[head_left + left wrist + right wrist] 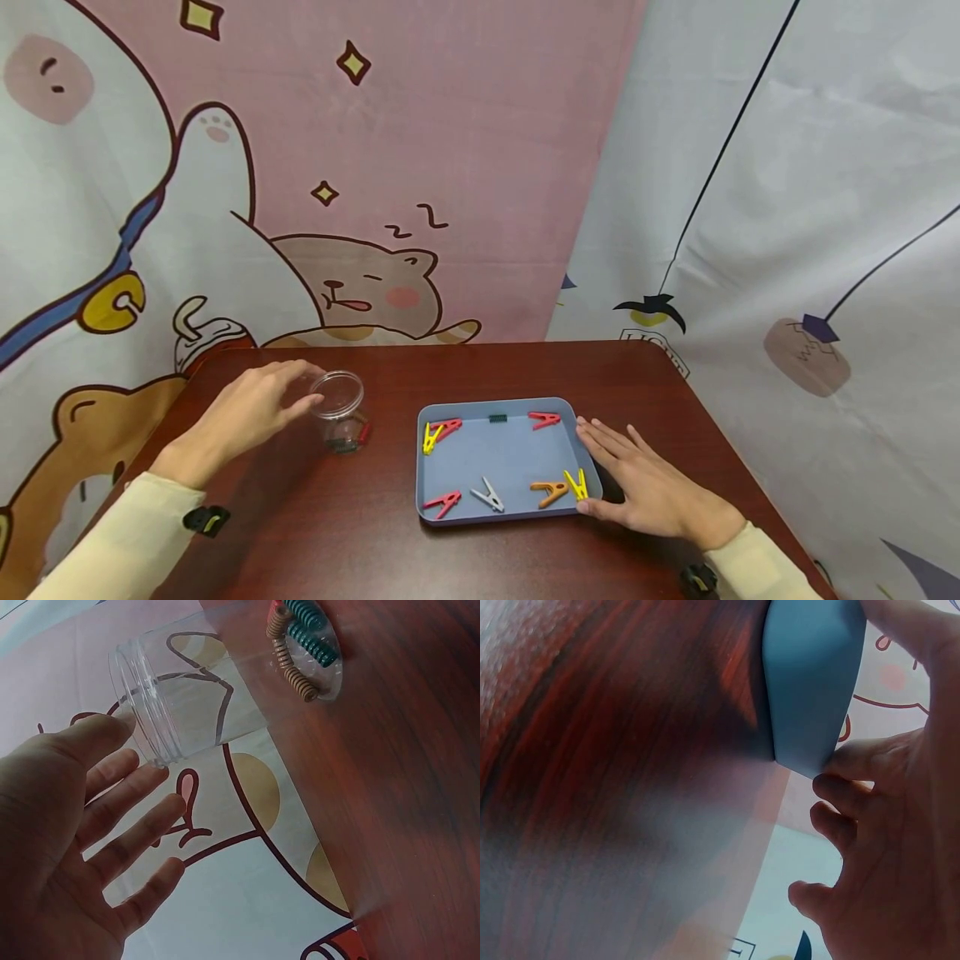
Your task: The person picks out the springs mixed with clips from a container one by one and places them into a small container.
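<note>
A clear jar [339, 408], lidless, stands on the table's left side with red, green and copper-brown coil springs [296, 656] at its bottom. My left hand [243, 417] is at the jar's rim, thumb and fingers spread and fairly straight. A shallow blue tray [517, 454] lies right of the jar. It holds several plastic clips: red [442, 503], yellow [431, 438], white [489, 497] and orange [550, 492]. A dark green spring [498, 418] lies at its back edge. My right hand [648, 487] rests along the tray's right side, extended fingers and thumb touching its edge.
A dark reddish-brown wooden table [360, 533] bears the jar and tray. Behind it hangs a pink and white cartoon cloth [480, 167], and a pale cloth [825, 208] hangs at the right. Dark bands [206, 521] circle both sleeves.
</note>
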{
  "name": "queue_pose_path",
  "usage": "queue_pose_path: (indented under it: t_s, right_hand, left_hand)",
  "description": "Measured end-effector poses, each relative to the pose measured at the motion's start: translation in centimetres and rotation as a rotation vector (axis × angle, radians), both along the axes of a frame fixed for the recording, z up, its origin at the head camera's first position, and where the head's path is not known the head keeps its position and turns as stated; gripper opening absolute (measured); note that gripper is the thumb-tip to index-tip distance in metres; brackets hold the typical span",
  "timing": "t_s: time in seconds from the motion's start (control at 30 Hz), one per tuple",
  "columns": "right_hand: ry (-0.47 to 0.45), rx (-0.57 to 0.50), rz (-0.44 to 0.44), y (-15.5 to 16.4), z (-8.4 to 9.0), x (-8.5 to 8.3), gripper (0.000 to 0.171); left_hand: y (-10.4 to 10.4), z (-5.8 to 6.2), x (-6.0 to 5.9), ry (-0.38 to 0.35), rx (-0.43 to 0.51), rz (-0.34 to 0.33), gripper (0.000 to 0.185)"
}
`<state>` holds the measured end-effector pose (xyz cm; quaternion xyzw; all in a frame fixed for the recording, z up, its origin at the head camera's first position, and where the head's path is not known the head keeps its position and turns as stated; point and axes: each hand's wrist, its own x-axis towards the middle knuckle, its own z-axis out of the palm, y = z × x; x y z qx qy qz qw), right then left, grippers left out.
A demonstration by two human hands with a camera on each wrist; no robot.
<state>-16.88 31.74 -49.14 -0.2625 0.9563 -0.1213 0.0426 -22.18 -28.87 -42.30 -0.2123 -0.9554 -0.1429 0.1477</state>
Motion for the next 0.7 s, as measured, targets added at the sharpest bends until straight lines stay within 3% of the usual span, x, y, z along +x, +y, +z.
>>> queue_pose_path:
  t_s: [0.17, 0.2, 0.3, 0.4, 0.43, 0.7]
  right_hand:
    - [0.042, -0.047, 0.034, 0.2, -0.3, 0.1, 0.11]
    - [0.056, -0.067, 0.074, 1.3, -2.2, -1.0, 0.11]
    - [0.095, -0.078, 0.099, 1.4, -2.4, -1.0, 0.107]
    - [0.055, -0.077, 0.084, 1.3, -2.1, -1.0, 0.11]
    - [0.043, -0.061, 0.045, 0.3, -0.3, 0.1, 0.11]
    - [0.026, 0.012, 0.023, 0.0, 0.5, 0.1, 0.113]
  left_hand:
    - [0.0, 0.0, 0.0, 0.001, -0.003, 0.001, 0.038]
    - [0.0, 0.0, 0.0, 0.003, -0.004, 0.001, 0.038]
    - [0.0, 0.0, 0.1, 0.005, -0.009, 0.0, 0.038]
    - [0.0, 0.0, 0.1, 0.005, -0.013, 0.001, 0.038]
    - [0.0, 0.0, 0.1, 0.004, -0.015, 0.001, 0.038]
    - [0.2, 0.2, 0.2, 0.033, -0.014, -0.014, 0.037]
